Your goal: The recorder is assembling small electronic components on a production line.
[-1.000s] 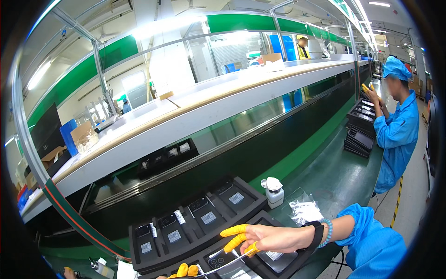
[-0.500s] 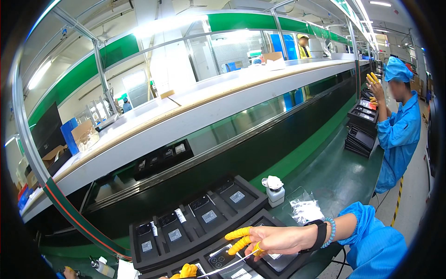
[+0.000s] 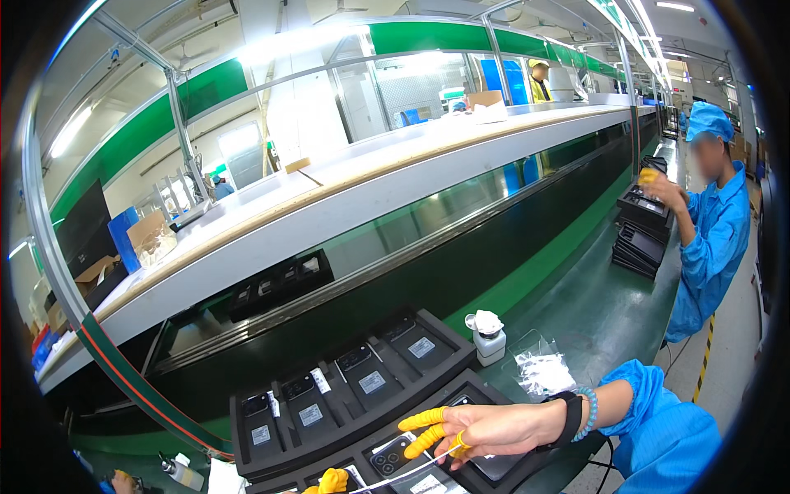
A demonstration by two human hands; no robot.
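The squeeze bottle [image 3: 182, 473] stood upright left of the rear tray [image 3: 346, 429], presumably to keep liquid clear of the devices. The rear tray held four dark phone-like devices [image 3: 372, 383], each in its own compartment, apparently to prevent contact between them. The left hand [image 3: 329, 481] was in front of the rear tray, mostly out of view; yellow finger covers showed, but its grip could not be determined. The thin, pale-edged item [image 3: 403, 475] lay between the hands, in front of the rear tray and above the front tray [image 3: 473, 383]. The right hand [image 3: 514, 426] pinched its right end, two covered fingers extended; the covers probably kept skin off surfaces. Right of the rear tray stood the white bottle [image 3: 490, 346], just beside it; farther right lay the clear bag [image 3: 543, 372], likely within easy reach.
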